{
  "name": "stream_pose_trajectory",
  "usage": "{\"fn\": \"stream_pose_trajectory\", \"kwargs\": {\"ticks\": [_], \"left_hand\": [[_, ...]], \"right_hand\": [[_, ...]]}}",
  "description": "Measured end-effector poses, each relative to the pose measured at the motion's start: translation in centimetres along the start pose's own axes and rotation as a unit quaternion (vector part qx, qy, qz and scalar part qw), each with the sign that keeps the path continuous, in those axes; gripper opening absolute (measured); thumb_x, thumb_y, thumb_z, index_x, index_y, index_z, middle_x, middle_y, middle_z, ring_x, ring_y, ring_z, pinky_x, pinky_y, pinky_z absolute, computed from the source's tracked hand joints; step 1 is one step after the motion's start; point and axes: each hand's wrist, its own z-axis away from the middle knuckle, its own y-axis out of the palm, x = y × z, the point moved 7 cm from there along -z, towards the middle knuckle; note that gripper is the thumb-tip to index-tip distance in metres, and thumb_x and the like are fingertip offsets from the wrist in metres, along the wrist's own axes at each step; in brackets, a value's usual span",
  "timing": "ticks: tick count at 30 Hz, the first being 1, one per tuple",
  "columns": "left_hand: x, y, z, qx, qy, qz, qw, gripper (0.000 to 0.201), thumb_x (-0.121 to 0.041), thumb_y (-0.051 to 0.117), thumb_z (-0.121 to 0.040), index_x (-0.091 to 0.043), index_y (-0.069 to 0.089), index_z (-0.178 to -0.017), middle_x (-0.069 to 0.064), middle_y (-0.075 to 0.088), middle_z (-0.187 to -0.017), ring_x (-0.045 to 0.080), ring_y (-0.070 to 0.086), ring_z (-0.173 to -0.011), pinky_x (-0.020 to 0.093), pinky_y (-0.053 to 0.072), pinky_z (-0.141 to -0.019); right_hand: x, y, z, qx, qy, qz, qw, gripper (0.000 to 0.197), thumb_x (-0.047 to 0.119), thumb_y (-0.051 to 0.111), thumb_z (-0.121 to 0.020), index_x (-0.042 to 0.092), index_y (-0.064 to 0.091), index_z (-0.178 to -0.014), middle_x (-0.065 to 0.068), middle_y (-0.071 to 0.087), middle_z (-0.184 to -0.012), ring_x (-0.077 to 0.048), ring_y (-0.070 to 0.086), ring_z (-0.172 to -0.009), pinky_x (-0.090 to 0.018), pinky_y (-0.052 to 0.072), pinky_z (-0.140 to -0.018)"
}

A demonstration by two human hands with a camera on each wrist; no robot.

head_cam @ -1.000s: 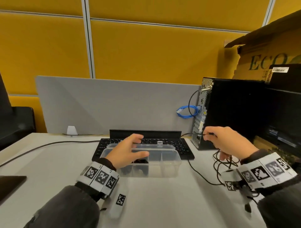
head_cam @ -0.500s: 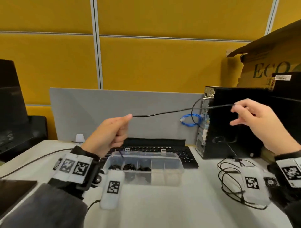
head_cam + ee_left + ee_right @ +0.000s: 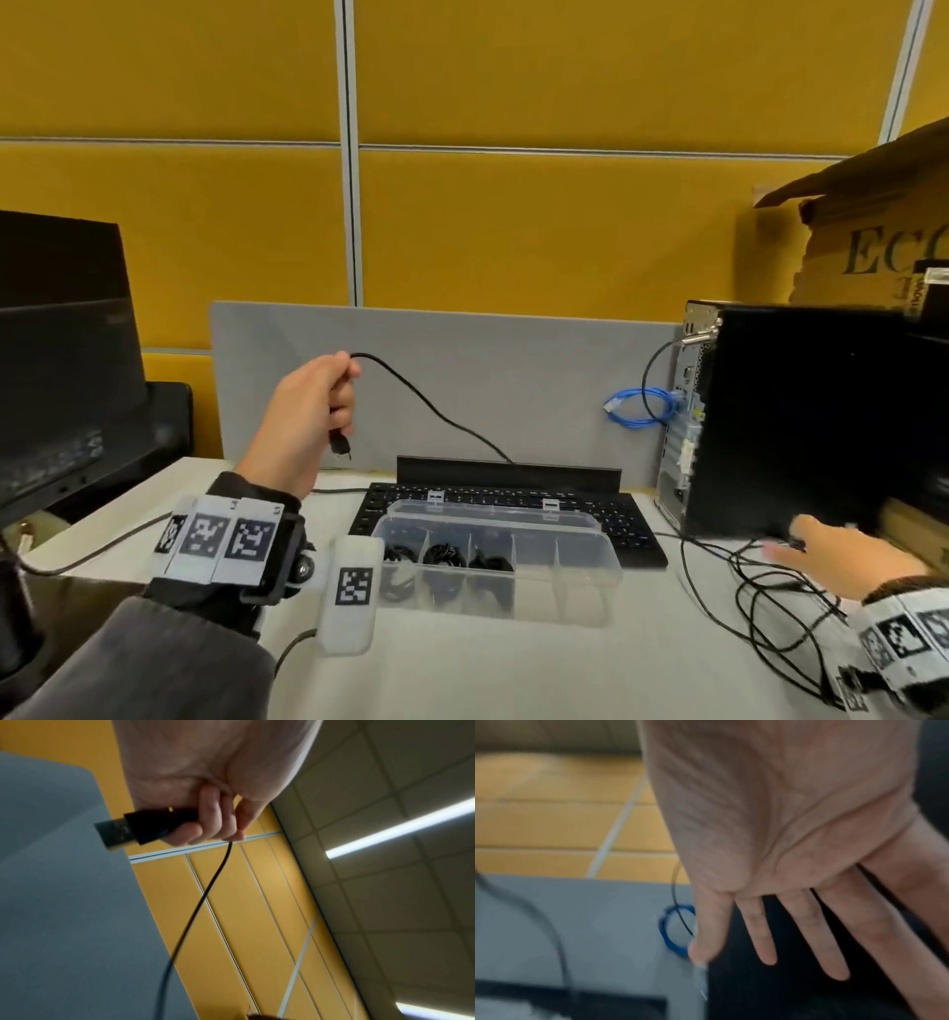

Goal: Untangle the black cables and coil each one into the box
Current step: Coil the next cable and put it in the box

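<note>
My left hand (image 3: 321, 406) is raised above the desk and grips one end of a thin black cable (image 3: 431, 408). Its USB plug (image 3: 128, 827) sticks out below my curled fingers (image 3: 216, 817). The cable droops down behind the keyboard. A clear plastic divided box (image 3: 590, 555) stands open in front of the keyboard, with black coiled cables (image 3: 444, 555) in three left compartments. My right hand (image 3: 821, 557) is low over a tangle of black cables (image 3: 760, 601) on the desk at the right. Its fingers (image 3: 808, 933) are spread straight and hold nothing.
A black keyboard (image 3: 606, 519) lies behind the box. A black computer tower (image 3: 801, 411) stands at the right with a blue cable loop (image 3: 639, 408) on its back. A grey divider panel (image 3: 513, 360) backs the desk, and a dark monitor (image 3: 56, 334) is at the left.
My right hand let go of the cable it held stretched in the air and dropped to the tangle on the desk. The cable now hangs slack from my left hand.
</note>
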Motion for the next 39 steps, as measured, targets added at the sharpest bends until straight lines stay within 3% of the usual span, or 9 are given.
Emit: {"fn": "stream_pose_trajectory", "kwargs": {"ticks": [3, 8, 14, 18, 21, 25, 28, 33, 39], "left_hand": [[-0.6, 4.7, 2.0, 0.126, 0.032, -0.093, 0.987, 0.030, -0.029, 0.039, -0.098, -0.014, 0.063, -0.086, -0.007, 0.028, -0.055, 0.007, 0.028, -0.047, 0.022, 0.030, -0.052], [-1.3, 10.7, 5.0, 0.244, 0.069, -0.116, 0.960, 0.032, -0.032, 0.042, -0.095, -0.018, 0.070, -0.098, -0.010, 0.032, -0.052, 0.006, 0.031, -0.051, 0.018, 0.035, -0.053], [0.0, 10.2, 5.2, 0.260, 0.009, 0.067, 0.963, 0.019, -0.025, 0.052, -0.090, -0.011, 0.063, -0.084, -0.008, 0.040, -0.056, 0.006, 0.025, -0.045, 0.017, 0.030, -0.044], [0.3, 9.6, 5.1, 0.247, 0.013, 0.241, 0.938, 0.025, -0.016, 0.050, -0.089, -0.008, 0.067, -0.106, 0.003, 0.069, -0.088, 0.007, 0.052, -0.051, 0.018, 0.047, -0.049], [1.6, 8.7, 3.9, 0.177, 0.032, 0.242, 0.953, 0.036, -0.020, 0.041, -0.086, -0.004, 0.057, -0.114, 0.012, 0.069, -0.110, 0.020, 0.068, -0.095, 0.026, 0.056, -0.081], [3.3, 7.9, 3.4, 0.105, 0.130, 0.004, 0.986, 0.029, -0.020, 0.039, -0.094, -0.011, 0.057, -0.115, 0.001, 0.066, -0.117, 0.010, 0.061, -0.112, 0.026, 0.047, -0.097], [5.1, 9.1, 3.4, 0.171, 0.124, -0.226, 0.951, 0.026, -0.022, 0.036, -0.099, -0.015, 0.058, -0.111, -0.005, 0.070, -0.103, 0.002, 0.066, -0.091, 0.027, 0.051, -0.087], [4.3, 12.5, 6.7, 0.379, -0.057, 0.113, 0.917, 0.039, -0.026, 0.035, -0.093, -0.008, 0.069, -0.085, 0.010, 0.072, -0.073, 0.011, 0.058, -0.045, 0.017, 0.045, -0.052], [3.5, 10.5, 4.5, 0.186, 0.032, 0.179, 0.966, 0.021, -0.011, 0.045, -0.092, -0.004, 0.060, -0.106, 0.010, 0.073, -0.098, 0.016, 0.069, -0.091, 0.019, 0.053, -0.078]], "right_hand": [[7.2, -5.5, 3.5, -0.110, -0.131, -0.141, 0.975, 0.068, 0.064, 0.039, -0.083, 0.032, 0.024, -0.142, 0.009, 0.048, -0.128, -0.012, 0.056, -0.106, -0.025, 0.046, -0.087], [20.3, -11.7, 12.5, -0.103, -0.406, -0.411, 0.810, 0.038, 0.054, 0.031, -0.089, 0.047, 0.037, -0.127, 0.025, 0.055, -0.112, 0.005, 0.052, -0.099, -0.016, 0.041, -0.084], [21.0, -11.3, 11.0, -0.135, -0.355, -0.610, 0.695, 0.025, 0.038, 0.035, -0.095, 0.021, 0.052, -0.087, 0.006, 0.035, -0.053, -0.005, 0.034, -0.045, -0.024, 0.035, -0.047], [20.9, -10.5, 10.2, -0.221, -0.351, -0.489, 0.767, 0.017, 0.039, 0.036, -0.096, 0.028, 0.047, -0.089, 0.004, 0.039, -0.054, -0.006, 0.034, -0.046, -0.022, 0.031, -0.047], [23.6, -8.0, 11.1, -0.082, -0.412, -0.319, 0.850, 0.019, 0.039, 0.034, -0.098, 0.035, 0.053, -0.099, 0.010, 0.055, -0.068, -0.002, 0.047, -0.055, -0.017, 0.039, -0.056], [24.4, -7.3, 13.7, 0.038, -0.480, -0.248, 0.841, 0.026, 0.040, 0.034, -0.098, 0.032, 0.059, -0.099, 0.020, 0.058, -0.074, 0.002, 0.053, -0.070, -0.022, 0.044, -0.069], [21.8, -10.2, 12.9, -0.111, -0.430, -0.291, 0.847, 0.029, 0.048, 0.036, -0.093, 0.032, 0.059, -0.085, 0.017, 0.056, -0.063, -0.002, 0.051, -0.060, -0.024, 0.043, -0.061], [18.3, -12.6, 12.0, -0.375, -0.334, -0.399, 0.767, 0.028, 0.053, 0.039, -0.089, 0.037, 0.060, -0.095, 0.015, 0.066, -0.077, -0.008, 0.061, -0.070, -0.035, 0.051, -0.061], [23.6, -6.5, 11.7, 0.010, -0.422, -0.253, 0.871, 0.022, 0.044, 0.032, -0.097, 0.053, 0.052, -0.097, 0.016, 0.063, -0.090, -0.006, 0.056, -0.085, -0.036, 0.048, -0.083]]}}
